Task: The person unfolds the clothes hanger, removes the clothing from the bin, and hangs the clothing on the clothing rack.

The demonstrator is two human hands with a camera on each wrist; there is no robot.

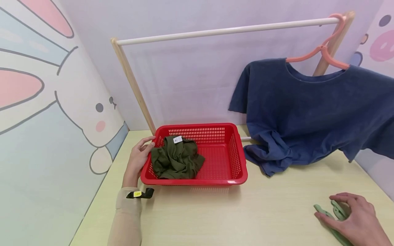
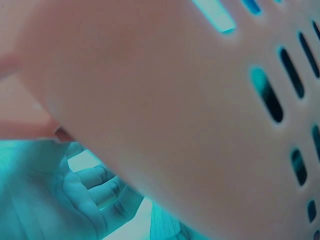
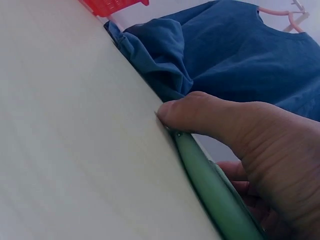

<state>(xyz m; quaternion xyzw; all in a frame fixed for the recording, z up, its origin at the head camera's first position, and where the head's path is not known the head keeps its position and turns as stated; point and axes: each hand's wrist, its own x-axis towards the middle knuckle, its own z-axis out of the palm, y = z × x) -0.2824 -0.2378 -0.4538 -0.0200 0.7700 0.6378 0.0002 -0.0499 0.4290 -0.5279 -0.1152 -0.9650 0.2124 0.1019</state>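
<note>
My left hand (image 1: pixel 139 156) grips the left rim of a red plastic basket (image 1: pixel 194 182), thumb and fingertips at its edge. A crumpled dark green garment (image 1: pixel 178 159) with a white tag lies in the basket's left half. At the lower right, my right hand (image 1: pixel 358 215) holds a green plastic hanger (image 3: pixel 210 190) between thumb and fingers, low over the table; part of it is hidden by the hand. In the left wrist view the basket wall (image 2: pixel 175 100) fills most of the picture, in distorted colours.
A navy T-shirt (image 1: pixel 307 102) hangs on a pink hanger (image 1: pixel 323 51) at the right end of a white rail (image 1: pixel 227 31). Its lower hem bunches on the pale table (image 1: pixel 197 218), right of the basket. Wooden posts (image 1: pixel 135 87) hold the rail. Walls with cartoon pictures stand at both sides.
</note>
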